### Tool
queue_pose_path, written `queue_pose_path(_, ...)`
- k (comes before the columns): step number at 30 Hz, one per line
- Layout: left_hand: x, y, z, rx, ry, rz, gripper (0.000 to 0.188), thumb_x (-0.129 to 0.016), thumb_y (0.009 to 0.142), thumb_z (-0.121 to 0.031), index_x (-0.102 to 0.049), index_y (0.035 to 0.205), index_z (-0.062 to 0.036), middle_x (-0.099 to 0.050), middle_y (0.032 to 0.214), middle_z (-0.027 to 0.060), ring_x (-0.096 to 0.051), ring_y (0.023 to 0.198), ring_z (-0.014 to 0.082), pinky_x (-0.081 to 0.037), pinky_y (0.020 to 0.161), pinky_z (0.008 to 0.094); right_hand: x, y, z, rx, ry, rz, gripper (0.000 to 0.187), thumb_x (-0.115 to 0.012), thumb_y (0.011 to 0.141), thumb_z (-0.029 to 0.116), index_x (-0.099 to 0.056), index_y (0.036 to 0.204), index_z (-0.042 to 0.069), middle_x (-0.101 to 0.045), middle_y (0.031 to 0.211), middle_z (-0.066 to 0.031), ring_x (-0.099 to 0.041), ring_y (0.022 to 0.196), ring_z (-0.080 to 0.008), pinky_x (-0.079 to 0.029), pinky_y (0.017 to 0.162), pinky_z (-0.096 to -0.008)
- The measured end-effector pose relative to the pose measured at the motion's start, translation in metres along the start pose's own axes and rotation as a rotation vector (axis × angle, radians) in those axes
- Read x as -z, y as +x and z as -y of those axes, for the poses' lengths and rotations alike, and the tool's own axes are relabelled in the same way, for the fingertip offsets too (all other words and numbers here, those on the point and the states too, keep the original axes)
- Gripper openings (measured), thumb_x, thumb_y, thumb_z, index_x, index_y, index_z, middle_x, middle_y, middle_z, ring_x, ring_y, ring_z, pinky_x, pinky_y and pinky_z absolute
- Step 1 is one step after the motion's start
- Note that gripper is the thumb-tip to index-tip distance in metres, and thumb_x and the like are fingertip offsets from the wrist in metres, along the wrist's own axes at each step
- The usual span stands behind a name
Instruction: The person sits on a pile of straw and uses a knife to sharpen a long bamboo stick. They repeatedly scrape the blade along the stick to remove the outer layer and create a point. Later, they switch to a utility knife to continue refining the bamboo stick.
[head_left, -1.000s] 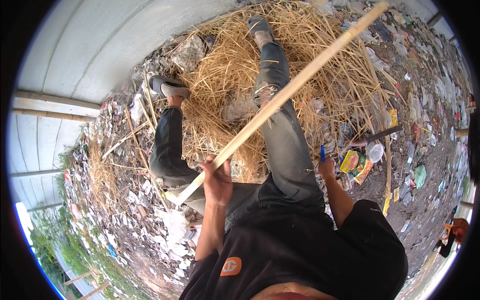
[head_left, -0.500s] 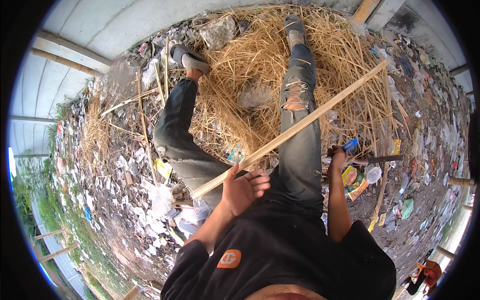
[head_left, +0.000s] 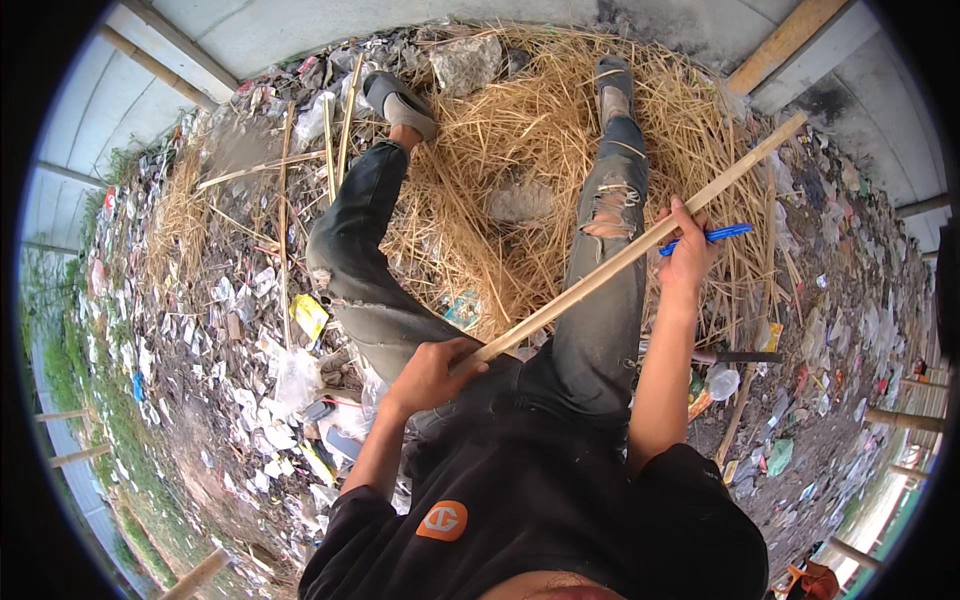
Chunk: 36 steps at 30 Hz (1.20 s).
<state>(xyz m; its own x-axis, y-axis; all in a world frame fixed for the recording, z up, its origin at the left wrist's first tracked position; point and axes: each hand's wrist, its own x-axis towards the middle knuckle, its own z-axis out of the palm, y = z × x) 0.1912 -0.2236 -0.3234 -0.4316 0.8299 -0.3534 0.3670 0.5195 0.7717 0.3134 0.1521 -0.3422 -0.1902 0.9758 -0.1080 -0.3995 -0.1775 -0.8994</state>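
Note:
A long pale bamboo strip (head_left: 600,278) slants across my lap, from near left up to far right over my right leg. My left hand (head_left: 432,376) is closed round its near end, by my left thigh. My right hand (head_left: 686,248) grips the strip farther up, with the thumb along it. That same hand also holds a slim blue tool (head_left: 728,232), pointing right; its exact kind does not show. Beside my right forearm a long dark-bladed knife (head_left: 748,357) lies on the ground, its handle end partly hidden by the arm.
Straw-like shavings (head_left: 520,130) spread round my outstretched legs, with a flat stone (head_left: 520,201) between them. A rock (head_left: 466,64) sits near the grey wall (head_left: 480,10). More strips (head_left: 284,220) lie at left. Plastic litter covers the ground.
My left hand, open under the strip before, has closed on its near end. My right hand has come up from beside the knife to the strip, bringing the blue tool.

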Motion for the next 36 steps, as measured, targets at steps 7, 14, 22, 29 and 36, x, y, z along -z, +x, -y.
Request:
queue_pose_path(7, 0.003, 0.007, -0.021, -0.269, -0.722, 0.000, 0.033, -0.054, 0.106, -0.032, -0.057, 0.093, -0.0023, -0.047, 0.064, -0.0059, -0.042, 0.057, 0.0043, -0.034, 0.052, 0.0237, -0.130, -0.024, 0.084, 0.139, -0.004, 0.448, 0.018, -0.073, 0.093, 0.011, -0.059, 0.083, 0.006, -0.073, 0.100, -0.0189, -0.074, 0.088, -0.0256, -0.061, 0.077, -0.0378)
queue_pose_path(14, 0.039, 0.049, -0.055, -0.358, -1.023, -0.141, 0.032, -0.049, 0.109, -0.031, -0.055, 0.109, -0.0001, -0.044, 0.063, -0.0064, -0.037, 0.050, 0.0030, -0.027, 0.046, 0.0216, -0.158, -0.085, 0.031, -0.121, -0.110, 0.900, 0.030, -0.071, 0.095, 0.017, -0.051, 0.074, 0.011, -0.072, 0.092, -0.0101, -0.068, 0.082, -0.0144, -0.051, 0.070, -0.0287)
queue_pose_path(22, 0.077, 0.036, -0.050, -0.334, -0.776, -0.457, 0.023, -0.054, 0.107, -0.024, -0.054, 0.108, -0.0013, -0.046, 0.068, -0.0066, -0.039, 0.056, 0.0011, -0.030, 0.049, 0.0211, -0.187, -0.121, 0.043, 0.051, -0.641, 1.084, 0.039, -0.060, 0.101, 0.034, -0.054, 0.075, 0.005, -0.067, 0.074, -0.0120, -0.061, 0.055, -0.0102, -0.046, 0.047, -0.0222)
queue_pose_path(29, 0.066, 0.016, -0.034, -0.348, -0.995, -0.554, 0.019, -0.054, 0.106, -0.022, -0.053, 0.103, -0.0028, -0.047, 0.068, -0.0065, -0.040, 0.054, 0.0013, -0.031, 0.049, 0.0201, -0.190, -0.147, 0.064, 0.098, -0.764, 1.183, 0.031, -0.060, 0.102, 0.034, -0.059, 0.091, 0.005, -0.054, 0.061, 0.0005, -0.050, 0.050, -0.0042, -0.038, 0.044, -0.0209)
queue_pose_path(36, 0.066, -0.001, -0.034, -0.315, -1.018, -0.560, 0.022, -0.058, 0.105, -0.024, -0.054, 0.097, -0.0034, -0.050, 0.070, -0.0060, -0.043, 0.059, 0.0017, -0.033, 0.052, 0.0200, -0.216, -0.126, 0.135, -0.215, -0.837, 1.341, 0.026, -0.053, 0.103, 0.021, -0.050, 0.121, 0.003, -0.057, 0.072, -0.0049, -0.051, 0.055, -0.0091, -0.045, 0.051, -0.0251)
